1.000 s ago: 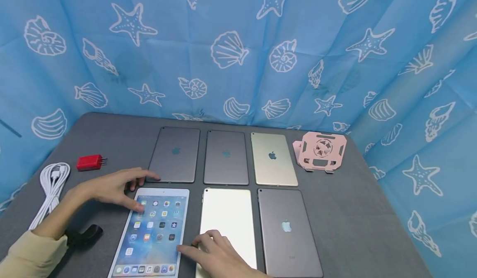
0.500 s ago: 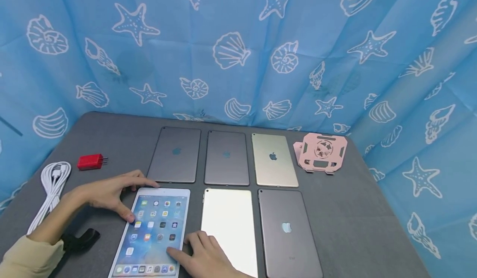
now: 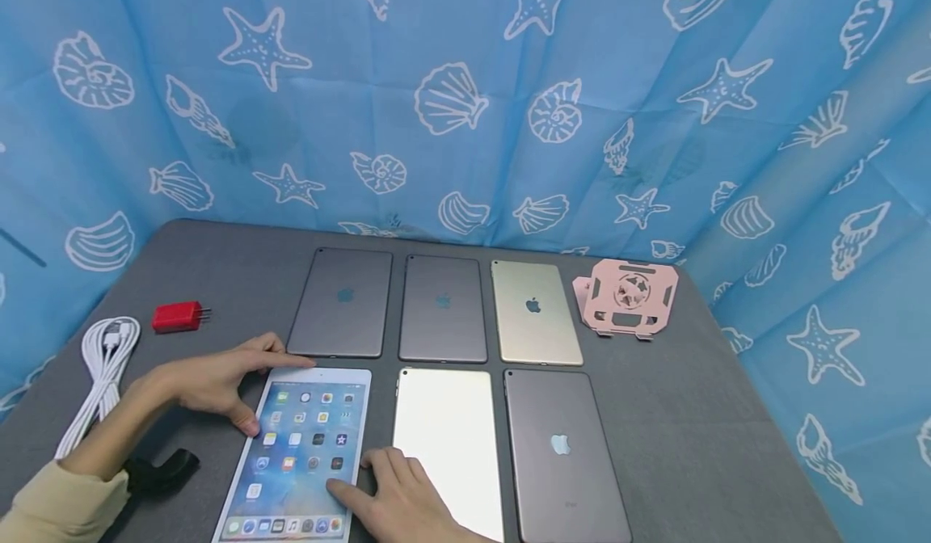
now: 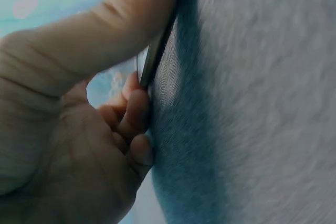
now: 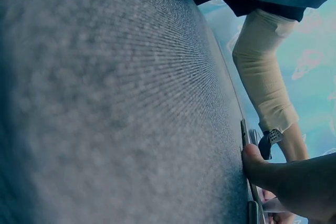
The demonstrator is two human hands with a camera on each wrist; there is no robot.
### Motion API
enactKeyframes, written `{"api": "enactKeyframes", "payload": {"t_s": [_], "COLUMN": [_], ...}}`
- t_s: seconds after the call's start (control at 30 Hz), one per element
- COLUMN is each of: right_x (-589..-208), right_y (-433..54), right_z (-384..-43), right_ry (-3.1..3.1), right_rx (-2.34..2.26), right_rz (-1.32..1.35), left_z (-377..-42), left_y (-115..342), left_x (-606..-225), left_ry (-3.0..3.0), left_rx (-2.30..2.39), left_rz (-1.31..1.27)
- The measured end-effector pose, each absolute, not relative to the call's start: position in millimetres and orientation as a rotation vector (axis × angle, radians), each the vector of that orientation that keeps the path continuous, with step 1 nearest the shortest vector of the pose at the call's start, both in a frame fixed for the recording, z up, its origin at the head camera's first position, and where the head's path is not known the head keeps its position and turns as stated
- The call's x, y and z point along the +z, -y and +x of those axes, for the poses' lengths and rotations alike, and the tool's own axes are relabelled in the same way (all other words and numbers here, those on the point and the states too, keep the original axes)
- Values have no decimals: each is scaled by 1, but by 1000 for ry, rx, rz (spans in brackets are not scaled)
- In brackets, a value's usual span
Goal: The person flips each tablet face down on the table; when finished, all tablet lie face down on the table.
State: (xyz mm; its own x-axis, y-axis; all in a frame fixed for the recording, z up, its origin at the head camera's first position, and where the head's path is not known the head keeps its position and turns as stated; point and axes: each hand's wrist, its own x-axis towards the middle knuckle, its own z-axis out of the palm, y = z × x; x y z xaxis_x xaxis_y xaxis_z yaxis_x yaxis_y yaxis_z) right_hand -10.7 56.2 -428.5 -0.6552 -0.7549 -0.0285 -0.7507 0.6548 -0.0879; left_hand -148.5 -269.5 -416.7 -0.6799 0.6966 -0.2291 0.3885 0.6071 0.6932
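Note:
A white-framed tablet (image 3: 301,446) lies face up on the dark grey table, its home screen lit with app icons. My left hand (image 3: 218,381) grips its upper left corner, thumb at the left edge and index finger along the top edge. In the left wrist view the thumb (image 4: 123,19) and the curled fingers (image 4: 134,114) meet a thin tablet edge (image 4: 152,59). Along the right edge, my right hand (image 3: 407,498) holds the tablet with its thumb over the screen and its other fingers bent beside the frame.
Face-down tablets surround it: two dark grey ones (image 3: 342,317) (image 3: 444,325) and a gold one (image 3: 538,333) behind, a glaring pale one (image 3: 447,422) and a grey one (image 3: 567,486) to the right. A pink stand (image 3: 631,296), red charger plug (image 3: 177,317) and white cable (image 3: 102,373) lie around.
My left thumb has slid off the screen to the left edge, and its index finger has come to the top edge. My right hand has shifted left, its thumb further over the screen.

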Motion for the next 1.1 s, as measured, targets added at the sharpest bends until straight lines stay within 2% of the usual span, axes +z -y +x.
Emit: {"api": "enactKeyframes", "payload": {"t_s": [0.43,0.73,1.1], "right_x": [-430,-423,-401], "right_y": [-54,-60,-77], "right_z": [-5,-2,-19], "right_ry": [-2851,-2844,-2821], "right_rx": [-15,-7,-291], "right_rz": [-1226,-1290,-1450], "left_z": [-151,-150,-147], "left_y": [261,256,241], "left_x": [-419,-418,-422], "left_ry": [-2366,-2350,-2401], "left_rx": [879,897,1001], "left_rz": [1066,1043,1034]}}
